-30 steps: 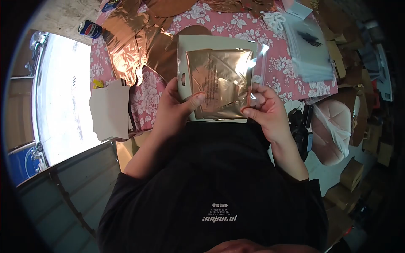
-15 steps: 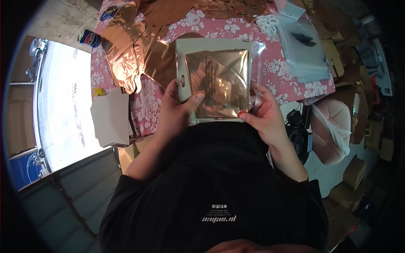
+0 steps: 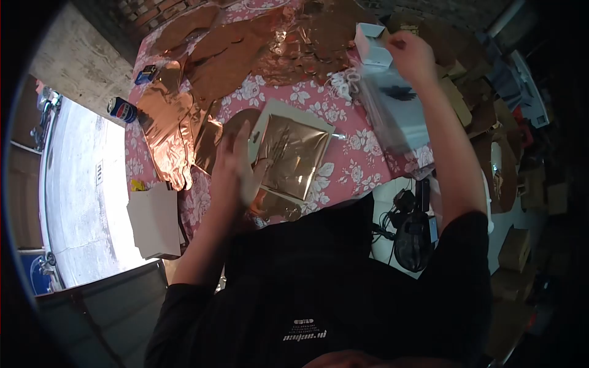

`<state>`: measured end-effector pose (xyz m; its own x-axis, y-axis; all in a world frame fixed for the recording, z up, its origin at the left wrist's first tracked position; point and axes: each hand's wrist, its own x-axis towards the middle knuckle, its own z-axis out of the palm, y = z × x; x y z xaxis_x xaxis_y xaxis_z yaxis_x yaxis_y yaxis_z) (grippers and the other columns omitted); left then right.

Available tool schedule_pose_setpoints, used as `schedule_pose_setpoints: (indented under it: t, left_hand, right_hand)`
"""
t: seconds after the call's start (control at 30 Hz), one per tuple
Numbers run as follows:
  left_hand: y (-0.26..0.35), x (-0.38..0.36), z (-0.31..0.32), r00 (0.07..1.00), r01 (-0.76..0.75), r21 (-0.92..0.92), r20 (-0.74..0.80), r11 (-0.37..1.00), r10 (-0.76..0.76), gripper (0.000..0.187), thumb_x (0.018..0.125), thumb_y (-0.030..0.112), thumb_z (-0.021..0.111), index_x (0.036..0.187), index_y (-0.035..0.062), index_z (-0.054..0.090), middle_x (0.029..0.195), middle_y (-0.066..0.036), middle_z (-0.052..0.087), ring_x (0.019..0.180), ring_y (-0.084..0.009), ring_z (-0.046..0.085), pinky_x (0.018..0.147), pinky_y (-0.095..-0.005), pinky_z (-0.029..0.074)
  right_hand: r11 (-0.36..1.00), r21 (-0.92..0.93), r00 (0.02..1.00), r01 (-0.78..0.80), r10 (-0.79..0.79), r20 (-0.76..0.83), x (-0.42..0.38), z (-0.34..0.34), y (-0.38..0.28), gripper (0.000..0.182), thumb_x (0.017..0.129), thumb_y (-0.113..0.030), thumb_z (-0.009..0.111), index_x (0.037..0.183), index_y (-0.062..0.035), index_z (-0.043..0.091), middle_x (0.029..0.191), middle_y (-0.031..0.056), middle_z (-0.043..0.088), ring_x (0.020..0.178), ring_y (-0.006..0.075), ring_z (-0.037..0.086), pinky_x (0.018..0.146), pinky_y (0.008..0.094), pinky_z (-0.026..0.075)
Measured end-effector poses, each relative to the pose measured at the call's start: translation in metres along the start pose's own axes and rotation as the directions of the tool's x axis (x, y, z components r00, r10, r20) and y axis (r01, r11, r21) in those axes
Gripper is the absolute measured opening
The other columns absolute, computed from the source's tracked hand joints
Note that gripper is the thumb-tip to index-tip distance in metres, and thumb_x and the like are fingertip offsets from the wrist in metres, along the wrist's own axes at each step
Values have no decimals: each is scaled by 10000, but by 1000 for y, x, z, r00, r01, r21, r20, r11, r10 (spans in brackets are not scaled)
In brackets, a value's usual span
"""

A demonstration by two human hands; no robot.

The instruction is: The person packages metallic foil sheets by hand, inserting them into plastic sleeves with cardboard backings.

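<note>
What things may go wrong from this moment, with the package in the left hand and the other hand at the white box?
Only the left hand holds the foil package, by one side, so it might tilt or slip. The right hand is at the white box; a bump could perhaps tip it or shift the clear bags beside it.

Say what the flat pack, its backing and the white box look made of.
Flat pack: apparently glossy copper-toned foil or metallized film; creases, bright reflections. Backing: probably matte card; pale, flat, little shine. White box: likely paperboard, matte-looking; flat faces, straight edges.
</note>
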<state>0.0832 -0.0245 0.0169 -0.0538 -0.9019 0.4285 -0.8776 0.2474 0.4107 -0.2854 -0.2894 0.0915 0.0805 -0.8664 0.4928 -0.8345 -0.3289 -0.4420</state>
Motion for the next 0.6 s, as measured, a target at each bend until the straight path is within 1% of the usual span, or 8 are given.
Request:
schedule_pose_setpoints:
  t: [0.07, 0.1, 0.13, 0.2, 0.27, 0.5, 0.53, 0.6]
  left_hand:
    - [9, 5, 6, 995, -65, 25, -73, 998, 67, 666, 847, 102, 801, 1459, 3, 557, 1311, -294, 641, 1202, -477, 620, 1049, -528, 516]
    - [16, 7, 9, 983, -123, 51, -133, 991, 129, 615, 849, 103, 795, 1423, 11, 596, 1309, -294, 642, 1233, -473, 607, 1066, -536, 502]
    - [26, 4, 13, 983, -119, 57, -134, 991, 126, 615, 849, 103, 795, 1423, 11, 596, 1309, -294, 642, 1233, -473, 607, 1066, -536, 502]
    - [49, -6, 24, 992, -81, -121, 91, 989, 92, 536, 865, 212, 795, 1345, 22, 647, 1396, -251, 611, 1329, -436, 569, 1164, -549, 432]
    - [63, -13, 36, 985, -97, -133, 126, 986, 114, 532, 872, 229, 789, 1346, 31, 652, 1414, -234, 605, 1367, -422, 548, 1195, -548, 404]
    - [53, -27, 50, 956, -141, -124, 240, 982, 167, 522, 882, 266, 792, 1339, 44, 672, 1477, -185, 577, 1465, -369, 488, 1261, -551, 333]
    - [52, -28, 48, 955, -123, -150, 252, 981, 158, 487, 895, 255, 783, 1326, 53, 683, 1465, -176, 588, 1468, -364, 489, 1264, -560, 329]
    - [55, -26, 39, 951, -101, -198, 270, 975, 153, 461, 900, 232, 775, 1319, 59, 690, 1456, -172, 592, 1464, -366, 492, 1265, -563, 327]
  right_hand:
    - [956, -290, 996, 41, -17, 85, 48, 18, 12, 249, 922, -243, 770, 1100, -69, 791, 1103, 174, 791, 1013, 328, 771, 872, 453, 601]
    - [957, -285, 996, 44, -21, 84, 67, 30, 20, 249, 922, -243, 770, 1100, -69, 791, 1103, 174, 791, 1013, 328, 771, 872, 453, 601]
    - [895, -432, 979, 110, -22, 203, 82, 43, 28, 234, 926, -208, 741, 1098, -60, 797, 1106, 183, 790, 1035, 349, 769, 884, 470, 611]
    - [814, -545, 943, 202, -11, 333, 102, 68, 40, 225, 930, -174, 711, 1095, -52, 803, 1109, 192, 790, 1057, 370, 766, 897, 486, 621]
    - [704, -668, 894, 242, 106, 435, 116, 92, 51, 231, 940, -192, 721, 1137, -110, 810, 1207, 175, 772, 1104, 394, 746, 937, 507, 605]
    - [698, -643, 841, 315, 109, 530, 129, 97, 53, 246, 953, -70, 659, 1153, -61, 802, 1246, 222, 748, 1155, 421, 725, 955, 526, 600]
    - [709, -644, 878, 288, 74, 473, 148, 122, 102, 222, 963, -138, 707, 1153, -64, 796, 1196, 207, 765, 1097, 425, 736, 894, 508, 603]
    - [693, -660, 871, 288, 98, 482, 145, 116, 93, 222, 885, -164, 762, 1080, -84, 831, 1163, 205, 776, 1110, 374, 751, 924, 467, 608]
